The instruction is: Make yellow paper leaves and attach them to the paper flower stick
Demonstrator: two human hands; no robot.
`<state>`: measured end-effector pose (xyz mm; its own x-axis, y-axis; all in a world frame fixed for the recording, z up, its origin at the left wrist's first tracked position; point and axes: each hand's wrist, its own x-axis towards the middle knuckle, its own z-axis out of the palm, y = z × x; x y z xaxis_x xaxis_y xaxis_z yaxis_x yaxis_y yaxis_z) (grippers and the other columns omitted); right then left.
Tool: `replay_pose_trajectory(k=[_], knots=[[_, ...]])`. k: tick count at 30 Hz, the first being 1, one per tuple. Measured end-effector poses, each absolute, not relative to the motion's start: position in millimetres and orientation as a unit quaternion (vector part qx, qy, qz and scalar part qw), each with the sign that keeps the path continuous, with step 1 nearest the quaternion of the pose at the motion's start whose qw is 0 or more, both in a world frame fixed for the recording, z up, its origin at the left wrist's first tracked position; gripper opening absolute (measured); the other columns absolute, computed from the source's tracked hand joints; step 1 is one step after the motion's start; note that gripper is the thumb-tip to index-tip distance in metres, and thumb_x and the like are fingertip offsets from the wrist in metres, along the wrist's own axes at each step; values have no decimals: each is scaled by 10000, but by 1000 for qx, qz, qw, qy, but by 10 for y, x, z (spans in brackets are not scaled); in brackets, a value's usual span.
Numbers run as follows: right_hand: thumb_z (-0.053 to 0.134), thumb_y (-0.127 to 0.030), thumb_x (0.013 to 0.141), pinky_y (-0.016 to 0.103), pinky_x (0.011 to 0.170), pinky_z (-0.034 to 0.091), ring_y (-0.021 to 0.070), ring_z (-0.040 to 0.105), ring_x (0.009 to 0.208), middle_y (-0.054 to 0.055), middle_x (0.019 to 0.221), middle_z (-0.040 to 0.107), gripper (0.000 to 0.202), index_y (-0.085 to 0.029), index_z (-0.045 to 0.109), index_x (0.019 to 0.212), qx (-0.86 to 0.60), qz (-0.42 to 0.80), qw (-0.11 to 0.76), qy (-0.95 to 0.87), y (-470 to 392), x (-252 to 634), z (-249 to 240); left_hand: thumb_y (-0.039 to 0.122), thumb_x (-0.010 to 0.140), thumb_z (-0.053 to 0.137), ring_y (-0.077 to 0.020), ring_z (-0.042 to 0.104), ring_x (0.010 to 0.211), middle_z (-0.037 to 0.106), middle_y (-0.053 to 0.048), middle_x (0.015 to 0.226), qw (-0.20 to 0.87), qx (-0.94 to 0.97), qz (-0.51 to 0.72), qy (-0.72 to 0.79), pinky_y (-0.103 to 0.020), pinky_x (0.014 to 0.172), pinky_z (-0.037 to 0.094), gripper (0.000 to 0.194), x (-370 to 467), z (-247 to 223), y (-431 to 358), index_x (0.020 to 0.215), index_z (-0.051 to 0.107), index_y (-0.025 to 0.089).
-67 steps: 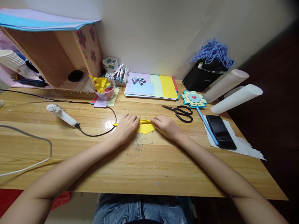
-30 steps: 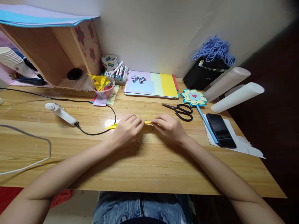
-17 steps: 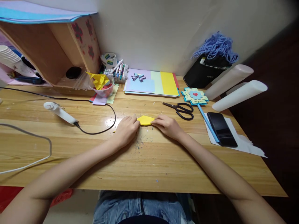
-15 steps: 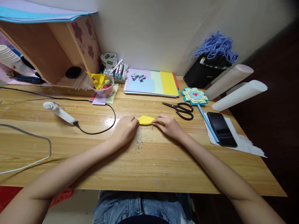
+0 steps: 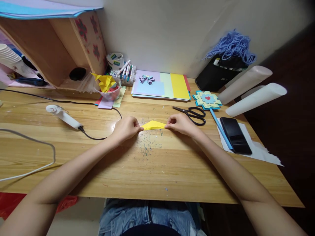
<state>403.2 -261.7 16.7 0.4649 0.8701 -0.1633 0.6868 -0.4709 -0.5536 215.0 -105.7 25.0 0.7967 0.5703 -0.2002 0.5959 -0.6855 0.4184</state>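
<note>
A folded piece of yellow paper [image 5: 154, 125] is stretched between my two hands over the middle of the wooden desk. It has a low triangular shape, with several layers showing along its near edge. My left hand [image 5: 126, 128] pinches its left tip between thumb and fingers. At the right tip, my right hand [image 5: 180, 124] pinches the paper the same way. Black-handled scissors [image 5: 190, 113] lie just beyond my right hand, blades pointing left.
A white glue gun [image 5: 64, 117] with a black cord lies left. Behind stand a plastic cup [image 5: 110, 93] of yellow folded paper, markers [image 5: 126, 72] and coloured sheets [image 5: 180, 86]. Right are a paper flower [image 5: 207, 100], a phone [image 5: 235, 135], paper rolls [image 5: 256, 99] and a black holder [image 5: 218, 77].
My hands have moved apart, out to the two tips of the yellow paper. More of the paper now shows between them, and its layered near edge is visible.
</note>
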Motion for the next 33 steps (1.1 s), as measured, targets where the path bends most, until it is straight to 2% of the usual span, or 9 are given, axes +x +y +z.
replay_pose_trajectory(k=[9,15,18,21,24,28,33], knots=[[687,-369,633,236,512,365,145,579,610,16,650,665,194,-177,658,636,-838,239,177,-458,-2647,4191,184,480,633,629,-164,542,589,648,-48,664,256,906,-90,324,-268,510,300,290,2175,286,-891,632,638,190],[691,-372,645,253,536,397,162,597,626,20,649,665,196,-180,657,632,-855,202,134,-458,-2684,4222,240,466,615,646,-172,556,613,660,-49,672,246,910,-121,312,-267,523,305,275,2163,338,-834,653,652,193],[639,-232,720,291,701,462,190,619,809,52,852,686,108,-184,681,807,-805,142,164,-552,-2696,4094,274,465,614,650,-170,562,625,671,-56,701,241,912,-120,311,-260,524,307,280,2157,350,-833,671,656,191],[495,-146,833,351,896,435,196,539,1076,76,1180,592,317,-214,590,1128,-690,105,210,-684,-2682,3869,231,455,620,645,-171,564,623,676,-53,707,237,914,-111,309,-258,516,306,265,2154,358,-850,672,653,195],[395,-160,899,390,924,433,193,498,1149,66,1280,526,401,-263,450,1283,-643,85,201,-734,-2658,3685,100,458,625,638,-171,563,615,679,-52,702,235,916,-106,308,-258,508,303,268,2149,361,-864,666,650,193],[335,-139,923,388,884,455,203,514,1125,78,1266,535,406,-246,411,1307,-643,35,155,-749,-2645,3630,-57,474,624,632,-168,566,612,681,-58,699,241,915,-110,304,-252,510,309,297,2145,339,-846,689,656,185],[334,-166,925,352,789,459,218,546,983,117,1091,601,334,-168,510,1209,-660,-35,112,-742,-2602,3650,-117,485,629,631,-169,566,615,677,-50,691,241,918,-115,295,-251,515,318,306,2142,325,-807,694,657,188]])
